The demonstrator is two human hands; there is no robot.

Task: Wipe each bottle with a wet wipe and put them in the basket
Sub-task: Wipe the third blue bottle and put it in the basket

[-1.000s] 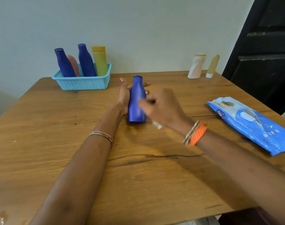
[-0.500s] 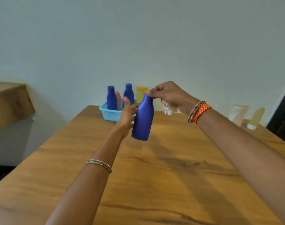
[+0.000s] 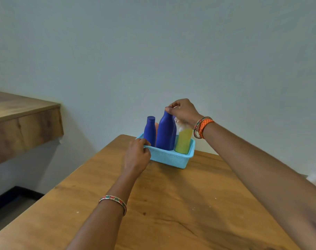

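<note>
Standing beyond the table's [image 3: 171, 204] left edge, a wooden shelf [image 3: 25, 121] juts from the wall, with open floor between. The left hand [image 3: 138, 156] curls over the basket's [image 3: 171, 157] near-left rim, close to the table's far left edge. Inside stand a small blue bottle [image 3: 150, 130], a tall blue bottle [image 3: 165, 132] pinched at its cap by the right hand [image 3: 183, 111], which also holds a wipe [image 3: 180, 125], and a yellow bottle [image 3: 184, 141]. Bare tabletop lies nearer.

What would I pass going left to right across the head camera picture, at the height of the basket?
Wooden ledge → left hand holding the basket rim → small blue bottle → tall blue bottle gripped at its top by the right hand → yellow bottle → orange bracelets.
</note>
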